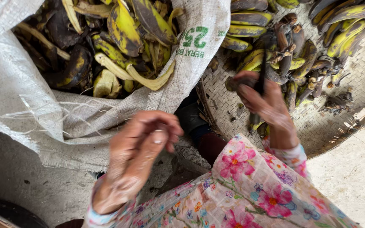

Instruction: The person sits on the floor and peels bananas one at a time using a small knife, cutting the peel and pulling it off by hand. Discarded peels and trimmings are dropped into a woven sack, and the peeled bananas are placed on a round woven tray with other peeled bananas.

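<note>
Right hand (263, 102), right of centre: fingers (250, 78) are curled shut around a dark, slim object, likely a knife (260, 80); its exact kind cannot be told. The fingertips are pressed against a blackened banana (275, 75) at the near edge of a pile of overripe bananas (300, 46), yellow mottled with black, stems clustered together.

Left hand (142, 141), centre of frame: fingers (165, 126) are drawn loosely together, tips pinched near the thumb, blurred; nothing is seen held between them. It is poised just below the lower hem of a white woven sack (85, 122), not clearly touching it.

The banana pile is spread over a round woven bamboo tray (339, 122) filling the upper right; small dark scraps lie on its bare weave.

The sack occupies the upper left, its mouth folded open, green print on its rim. Inside are heaped banana peels (123, 55), yellow and black, some in long strips.

Both wrists are covered by floral sleeves (250, 190), pink flowers on pale cloth, lower centre. Grey concrete floor (351, 181) is seen at lower right and lower left.
</note>
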